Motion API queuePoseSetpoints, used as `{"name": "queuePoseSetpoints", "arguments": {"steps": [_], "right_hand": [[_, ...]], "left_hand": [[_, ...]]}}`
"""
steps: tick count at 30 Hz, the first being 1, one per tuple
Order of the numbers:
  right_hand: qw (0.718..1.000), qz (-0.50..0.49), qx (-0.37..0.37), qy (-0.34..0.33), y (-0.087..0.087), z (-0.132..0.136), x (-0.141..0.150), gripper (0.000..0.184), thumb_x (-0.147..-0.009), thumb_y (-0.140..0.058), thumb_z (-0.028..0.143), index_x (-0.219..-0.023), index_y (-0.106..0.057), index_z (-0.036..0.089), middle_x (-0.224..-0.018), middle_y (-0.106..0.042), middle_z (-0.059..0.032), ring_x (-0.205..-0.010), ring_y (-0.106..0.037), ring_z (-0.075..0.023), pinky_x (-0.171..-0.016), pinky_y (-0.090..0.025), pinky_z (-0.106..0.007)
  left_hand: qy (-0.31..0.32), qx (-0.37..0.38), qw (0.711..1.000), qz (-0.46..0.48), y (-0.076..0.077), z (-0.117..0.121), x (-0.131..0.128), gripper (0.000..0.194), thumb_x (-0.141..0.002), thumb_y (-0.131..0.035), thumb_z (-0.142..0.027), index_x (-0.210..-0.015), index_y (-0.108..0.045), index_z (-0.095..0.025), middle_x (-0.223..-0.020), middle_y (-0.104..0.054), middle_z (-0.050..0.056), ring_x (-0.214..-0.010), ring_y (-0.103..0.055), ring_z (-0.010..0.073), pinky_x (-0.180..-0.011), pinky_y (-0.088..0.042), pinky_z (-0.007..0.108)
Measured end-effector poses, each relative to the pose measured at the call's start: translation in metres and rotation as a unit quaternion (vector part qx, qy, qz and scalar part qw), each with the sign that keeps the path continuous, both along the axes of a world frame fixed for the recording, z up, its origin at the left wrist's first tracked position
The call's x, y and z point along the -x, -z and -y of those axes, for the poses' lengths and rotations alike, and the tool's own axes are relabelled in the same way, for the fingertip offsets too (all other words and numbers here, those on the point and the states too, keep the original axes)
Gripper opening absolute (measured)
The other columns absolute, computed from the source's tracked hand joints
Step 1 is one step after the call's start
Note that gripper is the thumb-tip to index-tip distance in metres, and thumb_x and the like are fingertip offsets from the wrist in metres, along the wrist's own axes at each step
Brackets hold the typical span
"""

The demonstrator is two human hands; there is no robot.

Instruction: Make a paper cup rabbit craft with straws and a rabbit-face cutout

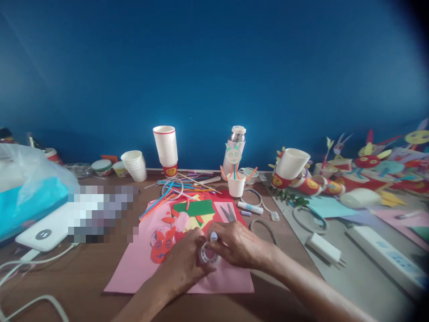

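Note:
My left hand (189, 255) is closed around a small round whitish piece (208, 253) with a ring-like edge, above the pink sheet (132, 270). Fingers partly cover the piece, so its exact kind is unclear. In my right hand (236, 243), closed and close against the left, is a pale lilac marker (213, 236); its pale end points up between the fingers. Left of the hands lies an orange-red paper animal face (163, 246). Grey scissors (229, 213), a green paper piece (197, 207) and coloured scraps lie just beyond.
A paper-cup figure (236, 184), a thermos (238, 136) and a tall cup stack (165, 145) stand behind. Pipe cleaners (166, 193) lie farther left. A glue stick (250, 207), cables, a charger (323, 248) and a power strip (385, 255) lie right; a power bank (43, 233) lies left.

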State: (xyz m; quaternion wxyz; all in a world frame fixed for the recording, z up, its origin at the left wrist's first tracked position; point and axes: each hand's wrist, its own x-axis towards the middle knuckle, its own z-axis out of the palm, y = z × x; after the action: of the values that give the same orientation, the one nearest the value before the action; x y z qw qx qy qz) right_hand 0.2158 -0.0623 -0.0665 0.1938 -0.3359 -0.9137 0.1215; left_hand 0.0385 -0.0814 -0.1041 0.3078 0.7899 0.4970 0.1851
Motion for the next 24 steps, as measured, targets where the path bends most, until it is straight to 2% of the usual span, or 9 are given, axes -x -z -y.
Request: {"name": "queuePoseSetpoints", "arguments": {"steps": [4,7,9,13,17,21,24], "right_hand": [[0.996,-0.036,0.076,0.025,-0.003,-0.003,0.001,0.018,-0.086,-0.043,0.029,-0.077,-0.051,0.014,-0.06,-0.056,-0.0009,-0.05,-0.047,-0.0092,-0.047,-0.031,-0.019],[0.983,-0.088,0.154,0.038,0.004,-0.008,0.0,0.02,-0.087,-0.042,0.03,-0.076,-0.05,0.015,-0.06,-0.057,0.0003,-0.051,-0.05,-0.0088,-0.047,-0.033,-0.018],[0.966,-0.139,0.213,0.048,0.013,-0.01,0.0,0.022,-0.088,-0.038,0.031,-0.076,-0.05,0.016,-0.062,-0.059,0.0,-0.055,-0.055,-0.0099,-0.05,-0.037,-0.018],[0.913,-0.259,0.309,0.064,0.029,-0.01,0.0,0.022,-0.089,-0.037,0.035,-0.08,-0.047,0.017,-0.064,-0.059,0.0004,-0.059,-0.061,-0.0123,-0.052,-0.043,-0.019],[0.895,-0.313,0.311,0.071,0.03,-0.009,-0.002,0.02,-0.087,-0.043,0.036,-0.083,-0.048,0.017,-0.065,-0.057,0.0009,-0.058,-0.061,-0.0122,-0.053,-0.046,-0.02],[0.874,-0.355,0.325,0.065,0.016,-0.012,-0.011,0.021,-0.084,-0.048,0.037,-0.081,-0.049,0.016,-0.067,-0.055,0.0005,-0.058,-0.058,-0.0112,-0.055,-0.048,-0.022],[0.851,-0.404,0.33,0.056,0.004,-0.016,-0.02,0.026,-0.082,-0.05,0.041,-0.079,-0.05,0.015,-0.067,-0.054,-0.0002,-0.056,-0.056,-0.0105,-0.055,-0.049,-0.024]], "left_hand": [[0.009,-0.011,1.0,-0.005,-0.003,0.0,0.0,0.032,-0.066,-0.061,-0.038,-0.094,-0.052,-0.024,-0.092,-0.053,0.001,-0.083,-0.051,0.02,-0.066,-0.04,0.028],[0.016,-0.009,1.0,-0.022,-0.006,0.0,-0.001,0.032,-0.064,-0.063,-0.03,-0.094,-0.053,-0.026,-0.091,-0.051,0.0,-0.082,-0.051,0.0189,-0.066,-0.039,0.028],[0.025,-0.006,0.999,-0.019,-0.009,0.0,-0.002,0.03,-0.064,-0.061,-0.025,-0.094,-0.054,-0.027,-0.091,-0.05,0.0,-0.081,-0.05,0.0179,-0.066,-0.038,0.027],[0.03,0.005,1.0,0.001,-0.015,0.001,-0.002,0.026,-0.066,-0.059,-0.024,-0.092,-0.054,-0.025,-0.09,-0.05,0.0,-0.083,-0.049,0.0177,-0.068,-0.038,0.027],[0.031,0.002,0.999,-0.004,-0.013,0.001,-0.002,0.025,-0.067,-0.058,-0.025,-0.091,-0.055,-0.024,-0.091,-0.05,0.001,-0.084,-0.049,0.0181,-0.069,-0.038,0.027],[0.028,-0.005,1.0,-0.013,-0.009,0.002,-0.001,0.03,-0.067,-0.059,-0.029,-0.096,-0.055,-0.024,-0.094,-0.05,0.002,-0.083,-0.049,0.0183,-0.07,-0.039,0.029],[0.032,-0.027,0.999,-0.008,-0.008,0.002,-0.001,0.025,-0.069,-0.057,-0.03,-0.094,-0.056,-0.024,-0.092,-0.05,0.002,-0.082,-0.049,0.0182,-0.073,-0.04,0.03]]}}
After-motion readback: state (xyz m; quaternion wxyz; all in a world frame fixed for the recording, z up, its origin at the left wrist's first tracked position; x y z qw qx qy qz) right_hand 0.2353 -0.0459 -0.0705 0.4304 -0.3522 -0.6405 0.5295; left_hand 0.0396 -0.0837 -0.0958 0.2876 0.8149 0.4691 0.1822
